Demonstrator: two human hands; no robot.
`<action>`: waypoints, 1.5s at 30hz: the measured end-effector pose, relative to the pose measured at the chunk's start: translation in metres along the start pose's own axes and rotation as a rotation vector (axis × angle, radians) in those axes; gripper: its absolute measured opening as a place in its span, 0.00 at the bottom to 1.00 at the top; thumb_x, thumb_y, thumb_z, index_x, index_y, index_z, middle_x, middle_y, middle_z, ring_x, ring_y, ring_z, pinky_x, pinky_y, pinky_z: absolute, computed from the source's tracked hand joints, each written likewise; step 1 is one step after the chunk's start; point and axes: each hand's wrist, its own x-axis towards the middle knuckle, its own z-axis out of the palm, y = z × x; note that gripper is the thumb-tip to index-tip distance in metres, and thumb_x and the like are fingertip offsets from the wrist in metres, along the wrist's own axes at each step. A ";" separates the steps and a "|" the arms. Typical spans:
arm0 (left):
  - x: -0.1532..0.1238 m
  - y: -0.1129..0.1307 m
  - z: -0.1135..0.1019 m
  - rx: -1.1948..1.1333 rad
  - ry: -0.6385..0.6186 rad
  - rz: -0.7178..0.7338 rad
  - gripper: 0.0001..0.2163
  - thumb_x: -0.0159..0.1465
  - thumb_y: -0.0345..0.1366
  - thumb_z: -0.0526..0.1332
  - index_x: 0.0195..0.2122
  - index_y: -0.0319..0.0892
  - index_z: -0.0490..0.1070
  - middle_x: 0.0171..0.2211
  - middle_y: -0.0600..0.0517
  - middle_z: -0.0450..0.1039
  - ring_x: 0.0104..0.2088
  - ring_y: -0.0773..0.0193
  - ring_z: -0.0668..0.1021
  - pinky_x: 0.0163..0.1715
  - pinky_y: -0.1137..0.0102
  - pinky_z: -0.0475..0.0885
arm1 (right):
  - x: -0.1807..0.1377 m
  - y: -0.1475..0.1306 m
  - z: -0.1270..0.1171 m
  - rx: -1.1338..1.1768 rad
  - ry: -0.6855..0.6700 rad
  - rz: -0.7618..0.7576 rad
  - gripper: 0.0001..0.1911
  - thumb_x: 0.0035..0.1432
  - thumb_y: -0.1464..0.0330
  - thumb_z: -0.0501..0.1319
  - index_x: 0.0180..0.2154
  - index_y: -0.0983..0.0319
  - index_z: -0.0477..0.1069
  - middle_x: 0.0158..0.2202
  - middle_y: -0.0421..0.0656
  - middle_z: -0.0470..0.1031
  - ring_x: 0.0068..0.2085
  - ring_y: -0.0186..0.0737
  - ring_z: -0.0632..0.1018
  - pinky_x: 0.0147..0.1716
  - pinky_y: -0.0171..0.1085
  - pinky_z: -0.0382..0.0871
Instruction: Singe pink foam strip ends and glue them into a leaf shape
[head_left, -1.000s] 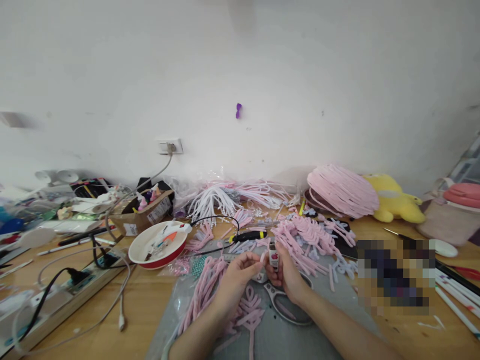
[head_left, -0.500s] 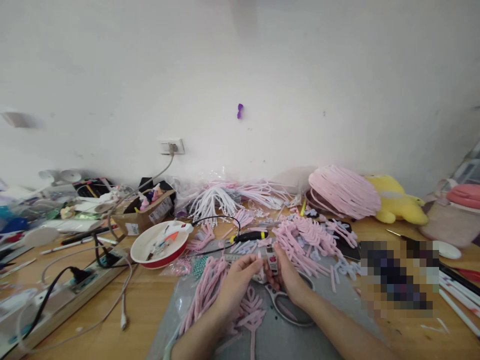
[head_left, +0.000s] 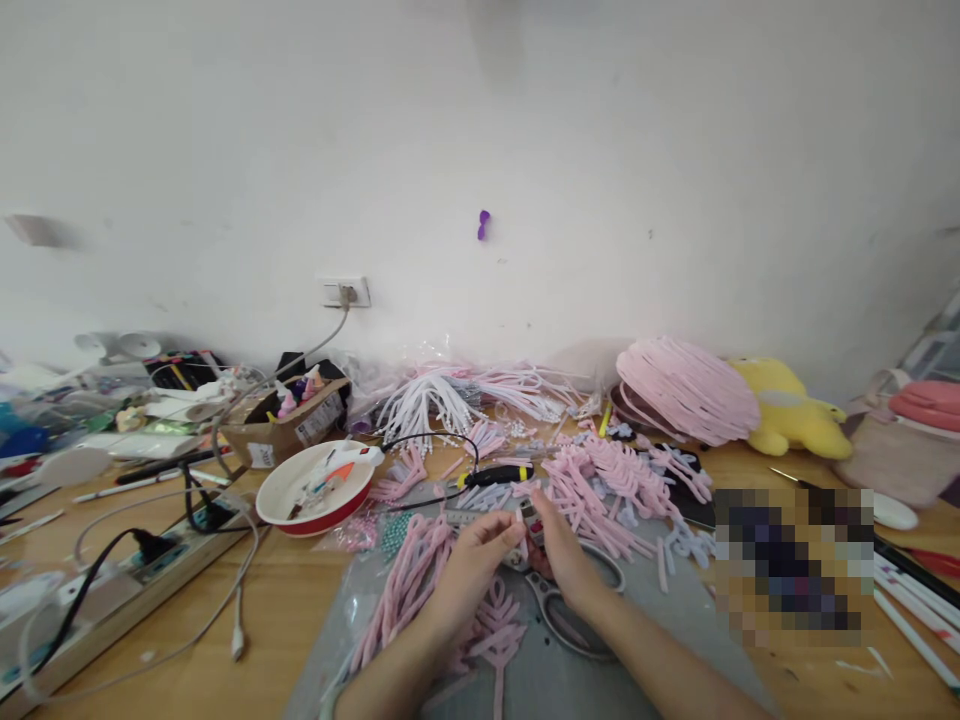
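Observation:
My left hand (head_left: pixel 478 562) pinches a short pale-pink pipe cleaner piece (head_left: pixel 522 535) between thumb and fingers. Close beside it, my right hand (head_left: pixel 568 562) is closed around a lighter (head_left: pixel 531 518), whose metal top points up towards the pipe cleaner. No flame can be made out. Below the hands lie grey-handled scissors (head_left: pixel 547 603), their blades partly hidden. Pink pipe cleaners (head_left: pixel 401 590) lie left of my left hand, and a branched pink pipe cleaner shape (head_left: pixel 500 645) rests under my wrists on the grey mat (head_left: pixel 555 690).
A red-and-white bowl (head_left: pixel 315 520) holds a glue gun (head_left: pixel 352 458). Behind the hands are a yellow-black screwdriver-like tool (head_left: pixel 495 476) and a pink pipe cleaner pile (head_left: pixel 600 480). A power strip (head_left: pixel 112 590) with cables lies left; a yellow plush (head_left: pixel 795 410) sits right.
The lighter has tilted in my right hand and its top has come nearer the pipe cleaner piece. Both hands stay close together, and the view has shifted slightly.

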 end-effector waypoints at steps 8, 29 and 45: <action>0.000 0.000 -0.001 -0.004 -0.017 0.041 0.13 0.51 0.45 0.62 0.22 0.40 0.66 0.21 0.56 0.65 0.24 0.67 0.65 0.28 0.73 0.59 | 0.005 0.000 -0.005 -0.007 -0.050 -0.102 0.25 0.46 0.46 0.51 0.13 0.59 0.56 0.12 0.39 0.58 0.19 0.36 0.61 0.20 0.36 0.52; -0.004 -0.001 0.004 -0.053 -0.001 0.007 0.14 0.49 0.46 0.64 0.21 0.39 0.66 0.21 0.56 0.63 0.25 0.68 0.64 0.29 0.74 0.58 | 0.009 0.004 -0.004 -0.027 -0.057 -0.213 0.24 0.47 0.48 0.52 0.13 0.59 0.53 0.12 0.37 0.56 0.18 0.33 0.58 0.19 0.35 0.49; -0.002 -0.002 0.002 0.014 0.013 0.068 0.16 0.53 0.49 0.58 0.20 0.42 0.62 0.20 0.56 0.62 0.25 0.66 0.66 0.29 0.73 0.61 | 0.007 0.003 -0.010 0.072 -0.163 -0.086 0.33 0.43 0.39 0.48 0.18 0.62 0.65 0.15 0.41 0.64 0.16 0.33 0.63 0.15 0.33 0.52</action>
